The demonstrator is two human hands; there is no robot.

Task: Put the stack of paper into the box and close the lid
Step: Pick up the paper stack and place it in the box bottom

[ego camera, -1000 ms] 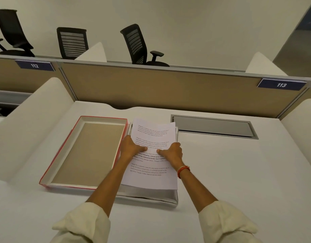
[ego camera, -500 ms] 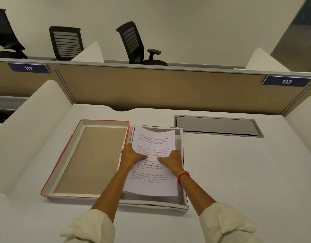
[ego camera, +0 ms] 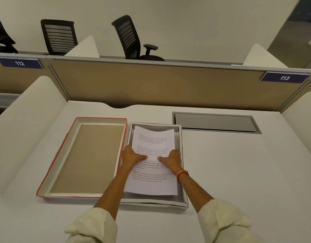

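Head view: both hands grip the paper stack, now lower inside the box.

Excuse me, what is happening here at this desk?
A person is lowering a stack of paper into an open white box. The left hand and the right hand grip it by its sides, thumbs on top. The far edge curls up and the stack is not lying flat yet. The red-edged lid lies upturned beside the box, not yet on.
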